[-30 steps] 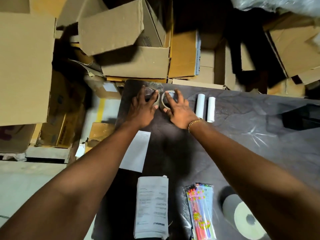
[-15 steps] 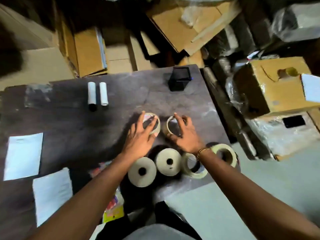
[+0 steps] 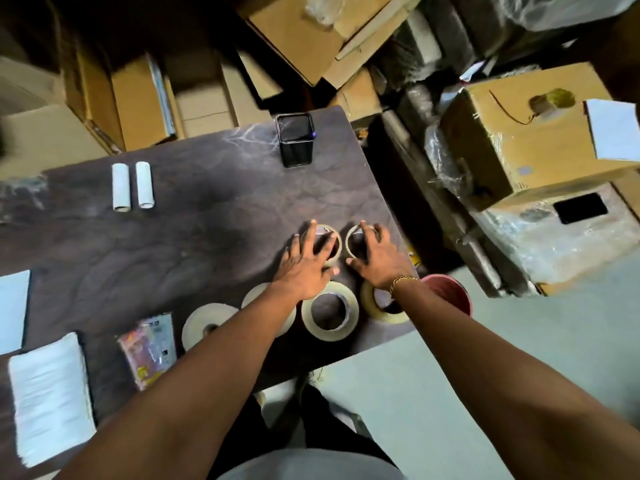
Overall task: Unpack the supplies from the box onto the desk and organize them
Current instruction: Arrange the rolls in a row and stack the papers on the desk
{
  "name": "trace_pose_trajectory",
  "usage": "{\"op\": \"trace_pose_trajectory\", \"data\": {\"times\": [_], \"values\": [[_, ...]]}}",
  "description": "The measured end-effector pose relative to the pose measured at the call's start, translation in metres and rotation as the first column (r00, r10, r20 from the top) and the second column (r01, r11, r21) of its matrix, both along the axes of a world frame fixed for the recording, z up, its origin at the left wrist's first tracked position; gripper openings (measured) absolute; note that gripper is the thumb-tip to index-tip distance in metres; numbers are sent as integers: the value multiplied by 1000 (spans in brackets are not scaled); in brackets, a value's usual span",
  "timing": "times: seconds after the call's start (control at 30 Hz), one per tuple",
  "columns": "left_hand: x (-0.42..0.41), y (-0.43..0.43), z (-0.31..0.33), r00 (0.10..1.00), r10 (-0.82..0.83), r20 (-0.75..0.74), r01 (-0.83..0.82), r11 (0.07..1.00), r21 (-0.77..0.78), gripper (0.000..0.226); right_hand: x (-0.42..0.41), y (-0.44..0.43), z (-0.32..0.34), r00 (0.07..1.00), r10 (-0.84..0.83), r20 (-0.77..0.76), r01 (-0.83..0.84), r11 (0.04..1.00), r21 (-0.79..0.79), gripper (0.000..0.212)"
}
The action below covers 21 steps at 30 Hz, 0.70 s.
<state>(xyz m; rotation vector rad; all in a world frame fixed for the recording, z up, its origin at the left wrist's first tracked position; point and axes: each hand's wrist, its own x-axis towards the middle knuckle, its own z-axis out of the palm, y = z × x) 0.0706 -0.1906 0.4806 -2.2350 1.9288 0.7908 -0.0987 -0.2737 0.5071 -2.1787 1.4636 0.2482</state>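
Directly beneath left hand (image 3: 304, 270): tape roll (image 3: 336, 237).

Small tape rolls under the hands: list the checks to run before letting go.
1. Left hand over left small roll: ok.
2. Right hand over right small roll: ok.
3. Gap between the two small rolls: ok.
4. Grip, pinching or only resting: cannot tell.
5. Small rolls clear of the front middle roll: ok.
6. Front end roll back from the desk edge: not ok, it sits close to it.
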Motion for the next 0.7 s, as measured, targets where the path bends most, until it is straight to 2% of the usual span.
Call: {"op": "trace_pose_trajectory", "data": {"times": [0.07,0.2,0.27,0.37,0.5,0.7], "values": [[-3,7,7,1000,-13,26,13,1000,-24,79,-8,1,-2,998,-5,59,5,1000,-5,87],[-19,41,28,991,-126,46,134,949,-286,73,-49,21,3,985,14,171,6,993,-118,69],[-30,60,28,969,-244,44,248,940,-235,75,-75,40,0,988,72,138,-46,982,-186,62],[-45,76,20,941,-323,104,329,943,-55,94,-97,64,-8,990,141,10,-139,982,-125,76],[-47,75,15,910,-365,197,372,928,5,110,-97,71,-12,986,160,-45,-164,980,-115,87],[-48,73,13,899,-366,239,365,930,53,114,-98,72,-10,976,186,-112,-200,971,-129,93]]}}
